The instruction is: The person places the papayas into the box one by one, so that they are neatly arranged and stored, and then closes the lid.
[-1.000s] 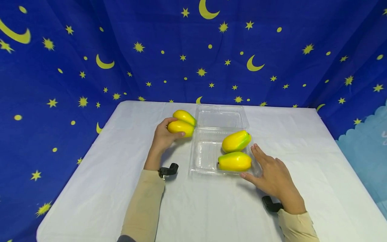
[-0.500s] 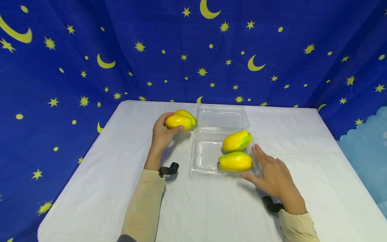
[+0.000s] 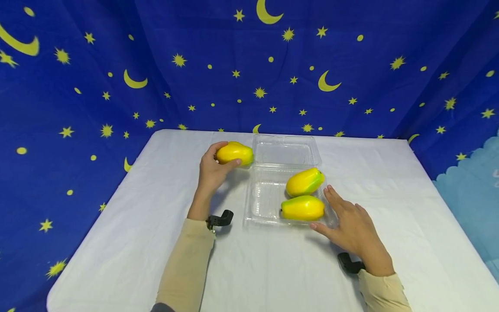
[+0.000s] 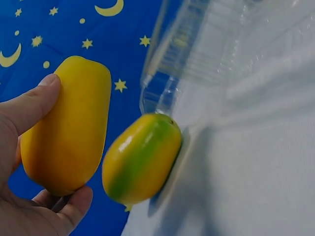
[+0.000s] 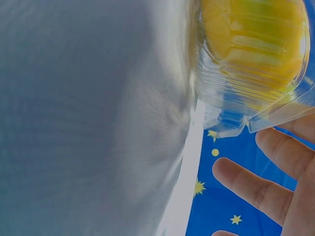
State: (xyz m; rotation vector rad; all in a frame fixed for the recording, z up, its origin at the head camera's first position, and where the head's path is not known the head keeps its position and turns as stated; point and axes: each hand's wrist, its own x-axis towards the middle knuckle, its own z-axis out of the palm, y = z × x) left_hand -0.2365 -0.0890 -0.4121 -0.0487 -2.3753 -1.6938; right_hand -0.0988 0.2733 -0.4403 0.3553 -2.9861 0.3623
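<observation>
My left hand (image 3: 212, 171) grips a yellow papaya (image 3: 235, 154) between thumb and fingers, held up off the table in the left wrist view. A second papaya (image 4: 142, 160) with a green streak rests on the table just beyond it; in the head view the held one hides most of it. To their right lies a clear plastic clamshell box (image 3: 259, 203), lid spread open at the back. Two papayas, an upper one (image 3: 305, 182) and a lower one (image 3: 302, 208), lie in the right part of its base. My right hand (image 3: 352, 225) rests at the box's right rim, fingers extended.
The box's clear lid (image 3: 286, 149) lies flat toward the table's back edge. A white cloth covers the table (image 3: 273, 268). Behind it hangs a blue curtain (image 3: 218, 47) with yellow moons and stars.
My left hand has lifted the nearer papaya and moved it away from me, so it now covers the farther one in the head view. The right hand and box stay put.
</observation>
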